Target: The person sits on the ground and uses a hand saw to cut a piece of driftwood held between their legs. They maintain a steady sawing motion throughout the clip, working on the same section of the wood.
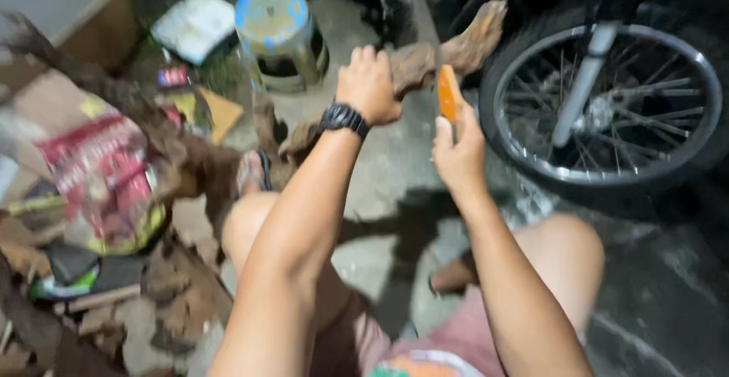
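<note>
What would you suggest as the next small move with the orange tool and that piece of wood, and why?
Probably bring the orange tool in the right hand onto the wood piece. The left hand already grips the wood raised above the floor, and the tool sits just beside it.

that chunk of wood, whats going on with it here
A seated person grips a gnarled piece of driftwood with the left hand, which wears a black watch, holding it up off the concrete floor. The right hand holds an orange-handled tool against the wood; its working end is hidden. A bicycle wheel stands to the right, a blue-topped stool behind, and more wood pieces and bags lie on the left.
</note>
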